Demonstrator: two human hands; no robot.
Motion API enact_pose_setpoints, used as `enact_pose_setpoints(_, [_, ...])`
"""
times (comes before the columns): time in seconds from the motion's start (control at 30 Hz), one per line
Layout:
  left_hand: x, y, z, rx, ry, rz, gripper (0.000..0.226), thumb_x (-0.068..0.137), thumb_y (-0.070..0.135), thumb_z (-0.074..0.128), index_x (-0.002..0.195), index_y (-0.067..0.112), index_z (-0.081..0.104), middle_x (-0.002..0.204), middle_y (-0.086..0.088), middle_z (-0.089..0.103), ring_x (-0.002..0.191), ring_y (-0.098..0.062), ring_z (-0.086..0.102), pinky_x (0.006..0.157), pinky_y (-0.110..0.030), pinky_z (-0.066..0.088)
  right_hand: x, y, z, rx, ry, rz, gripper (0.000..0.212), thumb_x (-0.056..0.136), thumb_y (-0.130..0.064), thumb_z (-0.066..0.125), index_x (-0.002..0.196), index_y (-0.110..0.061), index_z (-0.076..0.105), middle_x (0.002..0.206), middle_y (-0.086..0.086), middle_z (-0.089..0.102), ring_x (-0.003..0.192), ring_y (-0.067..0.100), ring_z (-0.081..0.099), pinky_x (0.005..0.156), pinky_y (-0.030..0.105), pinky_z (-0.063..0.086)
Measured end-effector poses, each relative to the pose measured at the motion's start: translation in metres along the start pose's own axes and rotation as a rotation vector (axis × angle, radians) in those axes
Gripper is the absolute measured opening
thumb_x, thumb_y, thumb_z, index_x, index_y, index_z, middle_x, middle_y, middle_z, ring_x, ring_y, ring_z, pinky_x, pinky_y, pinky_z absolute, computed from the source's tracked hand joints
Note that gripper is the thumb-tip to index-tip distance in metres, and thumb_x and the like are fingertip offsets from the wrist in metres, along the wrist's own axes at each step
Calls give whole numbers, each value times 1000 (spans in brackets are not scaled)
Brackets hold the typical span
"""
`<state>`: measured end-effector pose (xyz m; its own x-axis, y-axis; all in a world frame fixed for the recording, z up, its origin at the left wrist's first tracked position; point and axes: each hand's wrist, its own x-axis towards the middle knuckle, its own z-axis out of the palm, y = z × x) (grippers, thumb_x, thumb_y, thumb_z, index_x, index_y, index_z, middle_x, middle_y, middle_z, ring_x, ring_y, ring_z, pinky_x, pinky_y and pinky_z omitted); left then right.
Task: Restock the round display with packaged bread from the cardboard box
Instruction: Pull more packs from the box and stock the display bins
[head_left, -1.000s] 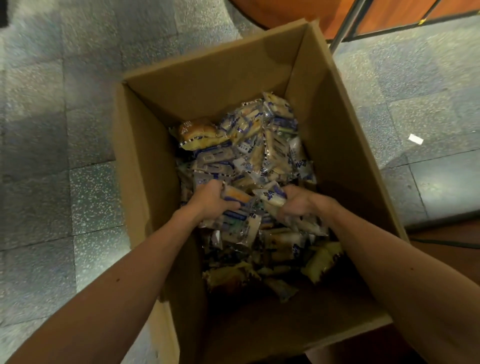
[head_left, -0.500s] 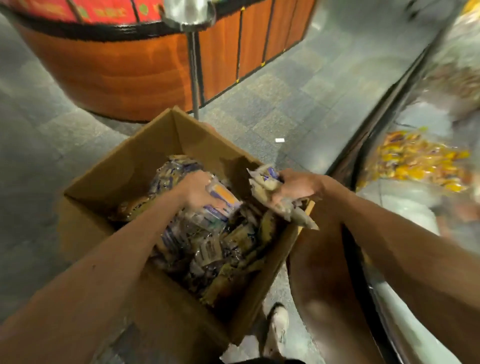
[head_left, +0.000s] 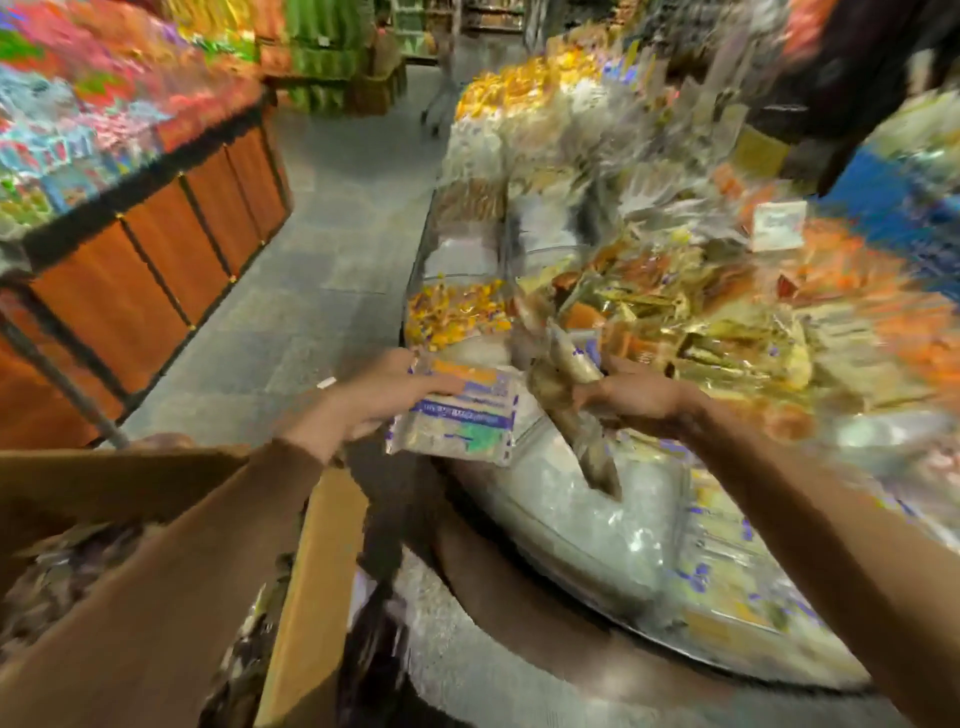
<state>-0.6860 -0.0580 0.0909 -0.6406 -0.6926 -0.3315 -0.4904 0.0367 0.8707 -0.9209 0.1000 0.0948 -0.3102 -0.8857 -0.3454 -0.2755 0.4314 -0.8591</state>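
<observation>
My left hand grips a flat bread packet with blue and orange print, held above the near edge of the round display. My right hand grips a bunch of bread packets that hang down over the display's clear front bin. The open cardboard box stands at the lower left beside the display, with more packaged bread inside it. The frame is motion-blurred.
The round display carries heaps of gold, orange and yellow packets and a white price card. A wooden-panelled stand of colourful goods is at the left across a grey tiled aisle. A person in dark clothes stands at the upper right.
Both hands have lifted packets out of the box and carried them right, over the display's edge. The view has swung up from the box to the display.
</observation>
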Motion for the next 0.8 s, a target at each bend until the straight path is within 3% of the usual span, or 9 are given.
enact_pose_setpoints(0.1, [18,34,75,-39,-70,59,36,79,26,82,105,5,69,96,-8,77,89,-22,74,86,-41,59,-31,58,-53,85,140,121,50,51,-36,80,93,-11,69,71,11,63,62,24,53,58,33,46])
enact_pose_setpoints(0.3, [20,75,198,-205,-157,112,21,91,17,72,110,10,69,101,-7,77,98,-23,73,95,-45,56,-88,132,-126,219,211,249,107,40,-68,83,116,7,67,134,29,56,117,51,57,88,54,53])
enact_pose_setpoints(0.33, [20,78,213,-228,-188,108,26,92,19,69,116,8,67,105,-8,76,100,-23,72,96,-46,55,-96,139,-132,263,200,238,107,38,-67,83,118,1,69,138,30,52,116,49,59,87,51,54])
enact_pose_setpoints(0.4, [19,82,237,-284,-264,54,35,96,25,63,126,7,60,110,-8,75,104,-23,71,95,-44,56,-111,146,-144,398,225,258,89,53,-52,83,122,1,67,141,34,45,85,36,66,60,37,55])
enact_pose_setpoints(0.5, [21,90,262,-368,-371,-26,44,97,34,58,133,10,52,116,-12,72,106,-29,70,78,-42,62,-119,157,-154,618,208,276,54,83,-28,74,122,8,63,102,43,57,38,18,49,34,21,36])
enact_pose_setpoints(0.53, [24,92,269,-398,-390,-58,50,95,38,58,135,10,49,117,-13,72,105,-31,70,75,-45,62,-120,163,-155,669,195,287,49,81,-29,76,117,2,67,98,38,56,46,24,51,39,24,36])
enact_pose_setpoints(0.63, [30,95,278,-459,-423,-120,53,96,44,54,137,13,45,117,-13,72,105,-33,71,75,-52,61,-110,183,-158,693,256,293,58,57,-44,90,107,-18,77,132,35,52,98,40,39,66,41,32])
enact_pose_setpoints(0.73, [40,96,284,-477,-466,-131,45,100,48,43,130,18,55,116,-10,73,105,-29,71,77,-50,60,-113,169,-163,729,334,284,42,73,-31,81,109,-11,74,149,29,33,130,56,38,76,39,40])
enact_pose_setpoints(0.8, [48,99,289,-507,-465,-122,49,98,52,43,129,17,57,114,-11,73,104,-30,71,78,-48,60,-114,165,-169,801,320,266,25,83,-23,73,105,-12,71,151,26,32,144,48,21,103,48,45])
